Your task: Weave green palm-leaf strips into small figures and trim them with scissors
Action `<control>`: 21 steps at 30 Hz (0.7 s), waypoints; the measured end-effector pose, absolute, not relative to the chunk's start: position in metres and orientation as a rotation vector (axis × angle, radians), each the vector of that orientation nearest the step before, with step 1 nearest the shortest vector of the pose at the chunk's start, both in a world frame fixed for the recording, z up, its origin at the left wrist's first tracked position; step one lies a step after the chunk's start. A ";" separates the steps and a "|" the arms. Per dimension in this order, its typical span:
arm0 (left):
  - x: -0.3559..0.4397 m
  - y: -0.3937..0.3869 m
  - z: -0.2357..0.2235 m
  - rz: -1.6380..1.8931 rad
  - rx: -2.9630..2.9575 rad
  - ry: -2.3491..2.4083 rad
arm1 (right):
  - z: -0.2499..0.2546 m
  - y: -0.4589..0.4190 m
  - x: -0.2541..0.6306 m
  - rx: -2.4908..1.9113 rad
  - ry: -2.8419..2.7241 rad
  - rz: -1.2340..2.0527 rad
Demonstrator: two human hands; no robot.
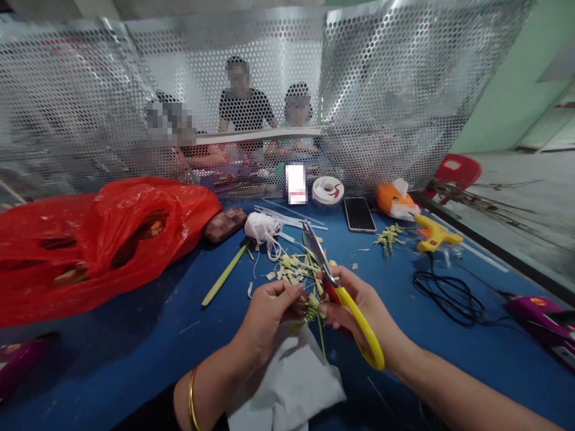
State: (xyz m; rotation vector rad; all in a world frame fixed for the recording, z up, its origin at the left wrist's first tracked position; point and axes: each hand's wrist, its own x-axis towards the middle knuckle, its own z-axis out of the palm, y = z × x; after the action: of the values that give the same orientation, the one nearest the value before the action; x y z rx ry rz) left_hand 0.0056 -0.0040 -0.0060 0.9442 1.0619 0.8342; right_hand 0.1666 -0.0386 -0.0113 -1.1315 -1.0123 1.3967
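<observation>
My left hand (269, 314) is closed, its fingertips pinching a small pale-green piece of folded leaf strips (313, 306). My right hand (368, 302) is wrapped around a pair of scissors (359, 323) with yellow and red handles, the blades pointing away from me. The thumb and fingertips of that same hand also touch the green piece. A thin green strand hangs down from it. Just beyond my fingers lies a heap of cut pale-green and cream scraps (294, 269). Below my left hand is a crumpled whitish cloth or paper (296, 383).
On the blue table are a red plastic bag (148, 203), white string (263, 227), a green stalk (224, 276), a checkered pouch (225, 225), a tape roll (327, 190), a phone (359, 214), a yellow glue gun (435, 234) and its black cord (449, 299). People sit behind a perforated screen (381, 78).
</observation>
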 end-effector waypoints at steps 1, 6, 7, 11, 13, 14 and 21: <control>0.005 -0.003 -0.006 0.817 0.931 1.067 | -0.011 -0.039 0.167 -1.122 -1.021 1.387; 0.002 -0.003 -0.008 0.641 0.857 0.964 | -0.012 -0.039 0.169 -1.094 -1.053 1.322; 0.002 -0.003 -0.009 0.613 0.836 0.946 | -0.012 -0.039 0.169 -1.085 -1.062 1.305; 0.005 -0.005 -0.008 0.626 0.864 0.917 | -0.013 -0.039 0.170 -1.076 -1.094 1.228; 0.007 -0.007 -0.007 0.638 0.904 0.887 | -0.013 -0.039 0.169 -1.079 -1.111 1.204; 0.008 -0.008 -0.006 0.641 0.918 0.873 | -0.014 -0.040 0.169 -1.082 -1.121 1.195; 0.009 -0.012 -0.006 0.541 0.827 0.823 | -0.020 -0.042 0.170 -1.135 -1.208 1.064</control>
State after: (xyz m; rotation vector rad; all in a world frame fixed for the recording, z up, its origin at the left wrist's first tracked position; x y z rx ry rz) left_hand 0.0086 -0.0124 -0.0057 0.8271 0.8233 0.5413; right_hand 0.1698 -0.0415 -0.0196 -1.1345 -1.2079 1.0644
